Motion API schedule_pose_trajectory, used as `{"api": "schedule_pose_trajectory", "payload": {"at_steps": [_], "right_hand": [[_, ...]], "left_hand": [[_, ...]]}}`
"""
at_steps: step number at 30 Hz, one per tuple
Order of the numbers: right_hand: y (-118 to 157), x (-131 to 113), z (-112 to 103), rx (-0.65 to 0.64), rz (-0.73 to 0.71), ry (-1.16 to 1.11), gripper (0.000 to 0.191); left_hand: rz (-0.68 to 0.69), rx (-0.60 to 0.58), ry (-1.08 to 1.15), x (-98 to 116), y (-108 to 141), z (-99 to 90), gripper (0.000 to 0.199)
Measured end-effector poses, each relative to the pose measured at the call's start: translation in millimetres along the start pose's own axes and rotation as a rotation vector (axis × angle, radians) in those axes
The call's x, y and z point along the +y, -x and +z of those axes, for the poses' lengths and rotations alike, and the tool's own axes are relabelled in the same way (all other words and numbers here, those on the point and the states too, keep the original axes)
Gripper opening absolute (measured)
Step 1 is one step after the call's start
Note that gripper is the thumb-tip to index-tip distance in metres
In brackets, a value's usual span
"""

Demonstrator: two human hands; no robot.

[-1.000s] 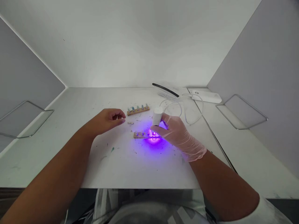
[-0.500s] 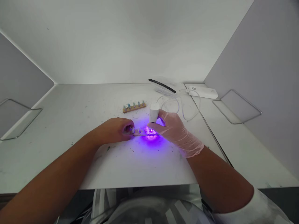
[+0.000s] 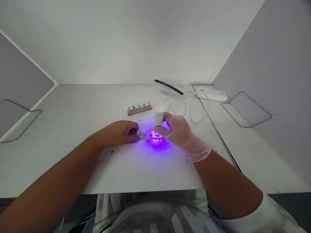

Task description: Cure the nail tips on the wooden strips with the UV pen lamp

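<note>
My bare left hand (image 3: 122, 132) pinches the left end of a narrow strip (image 3: 145, 137) that carries several small nail tips on stands. In a pink glove, my right hand (image 3: 178, 132) is closed around a white UV lamp (image 3: 159, 116), held upright over the strip's right part. Purple light from it falls on the tips and the table. The strip's right end is hidden by the glare and my right fingers. Behind lies a second wooden strip (image 3: 139, 111) holding several blue-green nail tips.
A black curved nail file (image 3: 168, 86) lies at the back beside a clear packet. A white cable (image 3: 190, 111) loops to a white power bank (image 3: 211, 94) at the back right. Wire frames (image 3: 247, 110) stick out from both side walls.
The whole view has shifted slightly, with everything a little higher in the picture. Both hands, the lamp and the strip otherwise keep their positions.
</note>
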State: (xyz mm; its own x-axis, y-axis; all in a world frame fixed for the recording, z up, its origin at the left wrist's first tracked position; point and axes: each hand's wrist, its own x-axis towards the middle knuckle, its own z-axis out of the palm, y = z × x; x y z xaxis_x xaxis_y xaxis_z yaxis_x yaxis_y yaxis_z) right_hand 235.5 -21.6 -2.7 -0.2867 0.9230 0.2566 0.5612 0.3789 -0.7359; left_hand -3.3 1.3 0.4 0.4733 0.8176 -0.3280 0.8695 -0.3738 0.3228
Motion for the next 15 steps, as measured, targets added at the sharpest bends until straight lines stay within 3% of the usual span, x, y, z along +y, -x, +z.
{"api": "schedule_pose_trajectory", "payload": {"at_steps": [15], "right_hand": [[-0.1, 2.6, 0.8, 0.002, 0.005, 0.035, 0.025]], "left_hand": [[0.04, -0.008, 0.019, -0.6, 0.9, -0.9, 0.022]]}}
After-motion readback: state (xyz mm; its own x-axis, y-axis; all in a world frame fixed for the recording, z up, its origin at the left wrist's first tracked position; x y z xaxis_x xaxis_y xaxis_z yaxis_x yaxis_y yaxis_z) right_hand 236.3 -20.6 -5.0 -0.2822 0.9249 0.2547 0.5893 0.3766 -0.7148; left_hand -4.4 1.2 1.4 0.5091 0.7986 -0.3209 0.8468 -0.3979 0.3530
